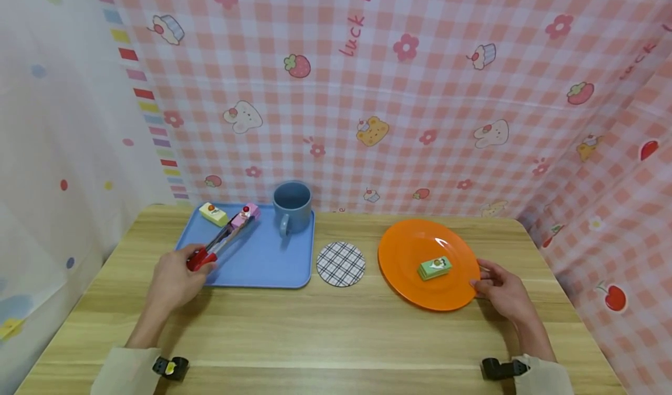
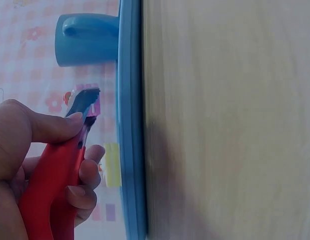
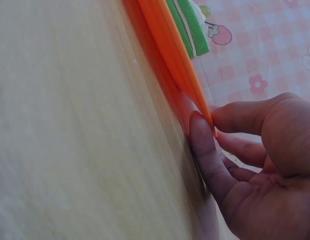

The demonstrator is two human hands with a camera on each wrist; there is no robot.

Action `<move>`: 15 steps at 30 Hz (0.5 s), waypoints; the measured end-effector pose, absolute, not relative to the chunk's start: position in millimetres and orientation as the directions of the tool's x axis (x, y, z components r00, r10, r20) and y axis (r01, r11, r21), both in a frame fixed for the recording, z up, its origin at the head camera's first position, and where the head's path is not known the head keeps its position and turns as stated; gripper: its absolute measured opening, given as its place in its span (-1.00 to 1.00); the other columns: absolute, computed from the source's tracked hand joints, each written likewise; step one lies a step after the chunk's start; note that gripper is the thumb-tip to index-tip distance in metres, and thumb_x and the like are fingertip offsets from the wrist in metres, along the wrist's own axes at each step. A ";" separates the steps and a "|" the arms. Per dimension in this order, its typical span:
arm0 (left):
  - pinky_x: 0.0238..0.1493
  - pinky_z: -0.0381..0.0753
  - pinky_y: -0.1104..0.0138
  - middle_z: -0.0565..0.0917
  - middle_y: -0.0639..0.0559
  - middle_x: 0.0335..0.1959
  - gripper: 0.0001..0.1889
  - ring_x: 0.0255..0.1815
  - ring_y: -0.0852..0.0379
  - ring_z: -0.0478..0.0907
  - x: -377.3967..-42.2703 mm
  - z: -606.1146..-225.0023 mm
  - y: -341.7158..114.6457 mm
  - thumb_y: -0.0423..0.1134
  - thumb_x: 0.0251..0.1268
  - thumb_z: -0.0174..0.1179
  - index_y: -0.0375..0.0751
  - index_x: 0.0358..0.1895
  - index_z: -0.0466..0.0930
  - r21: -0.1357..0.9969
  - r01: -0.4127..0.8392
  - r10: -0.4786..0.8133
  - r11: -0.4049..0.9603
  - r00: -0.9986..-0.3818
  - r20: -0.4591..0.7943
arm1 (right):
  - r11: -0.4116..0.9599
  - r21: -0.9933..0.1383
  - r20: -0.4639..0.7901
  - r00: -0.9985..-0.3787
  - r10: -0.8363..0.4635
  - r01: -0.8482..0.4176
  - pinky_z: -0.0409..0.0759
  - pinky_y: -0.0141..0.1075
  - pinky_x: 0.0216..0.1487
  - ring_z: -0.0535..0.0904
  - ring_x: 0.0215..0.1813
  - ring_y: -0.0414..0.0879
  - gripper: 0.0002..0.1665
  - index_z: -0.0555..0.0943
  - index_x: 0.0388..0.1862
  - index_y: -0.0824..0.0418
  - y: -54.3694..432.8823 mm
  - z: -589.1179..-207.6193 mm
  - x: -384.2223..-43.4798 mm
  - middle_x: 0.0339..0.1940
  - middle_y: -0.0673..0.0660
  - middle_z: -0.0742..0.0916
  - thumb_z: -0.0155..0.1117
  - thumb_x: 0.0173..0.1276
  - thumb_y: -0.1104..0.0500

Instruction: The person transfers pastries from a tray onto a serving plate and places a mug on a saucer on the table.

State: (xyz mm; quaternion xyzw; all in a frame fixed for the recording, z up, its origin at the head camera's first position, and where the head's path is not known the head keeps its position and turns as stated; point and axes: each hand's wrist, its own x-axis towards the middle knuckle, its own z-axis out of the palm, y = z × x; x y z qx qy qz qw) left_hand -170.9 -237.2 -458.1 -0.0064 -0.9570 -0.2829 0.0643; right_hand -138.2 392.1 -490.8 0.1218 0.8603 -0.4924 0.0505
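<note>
My left hand (image 1: 175, 278) grips the red handles of a pair of tongs (image 2: 49, 185). The tongs' tips are at a pink toy cake slice (image 1: 251, 213) with a red berry on top, over the far part of the blue tray (image 1: 262, 266); whether the slice touches the tray I cannot tell. A yellow cake slice (image 1: 212, 214) lies left of it on the tray. My right hand (image 1: 505, 290) pinches the right rim of an orange plate (image 1: 404, 287) between thumb and fingers. On that plate lies a green cake slice (image 1: 434, 268).
A blue-grey mug (image 1: 298, 211) stands upright at the tray's far right corner, handle toward me. Between tray and plate lies a round checked coaster (image 1: 341, 264). Behind the wooden table (image 1: 336, 342) hangs a pink gingham curtain (image 1: 336, 103).
</note>
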 end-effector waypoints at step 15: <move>-0.36 0.40 0.29 0.67 -0.40 -0.14 -0.48 -0.24 -0.16 0.55 -164.2 -453.4 -228.9 -0.16 0.34 0.33 -0.39 0.27 0.54 0.555 0.044 -0.041 0.831 -0.990 0.139 | 0.495 -0.821 -0.227 -0.959 0.172 0.283 0.73 -0.37 -0.10 0.63 -0.13 -0.27 -0.22 0.18 0.60 0.38 391.8 -489.4 -139.2 0.26 0.42 0.56 0.23 0.49 0.33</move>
